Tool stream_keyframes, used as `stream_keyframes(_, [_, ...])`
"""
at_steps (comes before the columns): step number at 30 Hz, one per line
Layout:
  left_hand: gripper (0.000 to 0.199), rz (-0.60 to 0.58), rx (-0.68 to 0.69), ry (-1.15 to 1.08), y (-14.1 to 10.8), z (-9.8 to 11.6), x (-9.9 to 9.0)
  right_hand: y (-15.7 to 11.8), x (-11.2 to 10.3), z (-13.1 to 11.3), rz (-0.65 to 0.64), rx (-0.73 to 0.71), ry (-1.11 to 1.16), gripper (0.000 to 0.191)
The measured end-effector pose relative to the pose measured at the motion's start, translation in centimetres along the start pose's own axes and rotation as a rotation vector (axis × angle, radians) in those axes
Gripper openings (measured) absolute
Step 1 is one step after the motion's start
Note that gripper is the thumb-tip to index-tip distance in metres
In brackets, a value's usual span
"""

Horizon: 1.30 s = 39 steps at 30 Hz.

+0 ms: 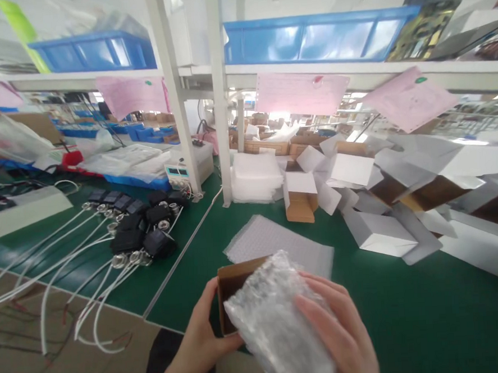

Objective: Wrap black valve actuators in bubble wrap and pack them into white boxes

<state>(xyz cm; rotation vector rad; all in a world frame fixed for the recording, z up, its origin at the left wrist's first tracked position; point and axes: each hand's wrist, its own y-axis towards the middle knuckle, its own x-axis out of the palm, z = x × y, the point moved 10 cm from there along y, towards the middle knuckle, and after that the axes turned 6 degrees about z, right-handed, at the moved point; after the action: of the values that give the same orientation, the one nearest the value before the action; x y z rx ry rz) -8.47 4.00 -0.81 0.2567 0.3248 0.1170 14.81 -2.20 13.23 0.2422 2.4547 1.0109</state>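
Observation:
My left hand grips a small cardboard box by its side, the thumb along the near edge and the open mouth facing me. In my right hand is a bundle of bubble wrap, with the fingers curled over its right side. The bundle's far end overlaps the box's opening and hides part of it. What the wrap contains, if anything, cannot be made out. Just beyond my hands, a flat sheet of bubble wrap lies on the green table.
Several black devices with white cables lie at left, the cables hanging over the table edge. White boxes are heaped at right. A stack of white sheets stands by the post. Blue bins sit on the shelf above.

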Motion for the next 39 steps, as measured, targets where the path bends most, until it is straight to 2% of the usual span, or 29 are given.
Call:
stream_keyframes(2, [0.087, -0.006, 0.006, 0.003, 0.0, 0.7, 0.4, 1.4, 2.7, -3.0, -0.083, -0.289, -0.228, 0.048])
stream_keyframes(4, [0.087, -0.007, 0.015, 0.023, -0.1, 1.1, 0.3, 2.4, 5.4, -3.9, -0.241, -0.433, -0.430, 0.052])
stream_keyframes(6, [0.089, 0.009, 0.001, 0.040, -0.2, 0.9, 0.0, 3.5, 7.2, -3.0, -0.424, -0.365, -0.485, 0.055])
stream_keyframes(9, [0.094, 0.038, -0.031, 0.030, -0.2, 0.3, -0.4, 4.6, 8.6, -1.8, -0.633, -0.189, -0.421, 0.052])
stream_keyframes(11, [0.095, 0.006, -0.027, -0.013, -0.2, 0.6, -0.1, 4.9, 9.6, -1.4, -0.760, -0.100, -0.336, 0.051])
stream_keyframes(14, [0.097, -0.067, 0.014, -0.104, -0.3, 1.5, 0.5, 4.8, 10.7, -1.0, -0.895, -0.046, -0.253, 0.059])
stream_keyframes(17, [0.100, -0.070, 0.033, -0.114, -0.4, 1.2, 0.6, 4.7, 10.3, -0.7, -0.892, -0.039, -0.275, 0.069])
stream_keyframes(20, [0.102, -0.070, 0.033, -0.069, -0.6, 0.2, 0.7, 4.8, 8.5, -1.3, -0.767, -0.166, -0.395, 0.075])
stream_keyframes(22, [0.102, -0.074, 0.051, -0.057, -0.7, 0.0, 0.8, 4.6, 7.3, -2.3, -0.690, -0.296, -0.450, 0.062])
stream_keyframes(24, [0.101, -0.081, 0.087, -0.049, -0.8, 0.0, 0.9, 4.2, 7.0, -2.9, -0.677, -0.373, -0.471, 0.043])
stream_keyframes(27, [0.103, -0.068, 0.132, 0.004, -0.7, -0.1, 0.7, 3.6, 7.8, -2.9, -0.717, -0.438, -0.545, 0.032])
stream_keyframes(32, [0.104, -0.055, 0.181, 0.051, -1.0, -0.3, 0.3, 1.3, 10.5, -3.2, -0.913, -0.647, -0.608, 0.020])
stream_keyframes(35, [0.103, -0.049, 0.158, 0.036, -0.9, -0.2, 0.2, 0.3, 11.7, -2.8, -1.011, -0.613, -0.580, 0.012])
stream_keyframes(39, [0.100, -0.053, 0.108, 0.046, -0.6, -0.3, 0.1, -0.4, 13.0, -1.6, -1.076, -0.546, -0.635, 0.015])
